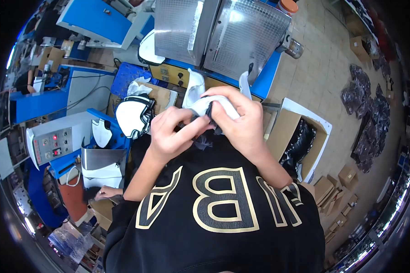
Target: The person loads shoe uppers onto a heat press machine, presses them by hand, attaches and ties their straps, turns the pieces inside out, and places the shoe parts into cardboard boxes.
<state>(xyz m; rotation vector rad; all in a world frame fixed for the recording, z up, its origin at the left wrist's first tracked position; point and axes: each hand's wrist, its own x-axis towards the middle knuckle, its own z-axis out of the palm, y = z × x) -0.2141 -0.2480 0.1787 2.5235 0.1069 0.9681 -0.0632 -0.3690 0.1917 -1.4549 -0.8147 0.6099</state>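
Close in front of my chest, both hands work on a white shoe upper piece (197, 86) with black along its edge. My left hand (171, 134) is closed, its fingertips pinching the black edge of the piece. My right hand (242, 119) grips the same piece from the other side, thumb pressed on the bent white material. One curved end stands up beyond my fingers. Part of the piece is hidden behind both hands. To the left of my left hand lies a stack of white pieces with black edging (133, 116).
A machine with metal mesh panels (241, 38) stands ahead. An open carton (300, 136) with black contents is at the right. A control box (54, 143) with red lights stands left. Another person's hand (107, 192) is at lower left. Dark plastic bags (366, 113) lie on the floor.
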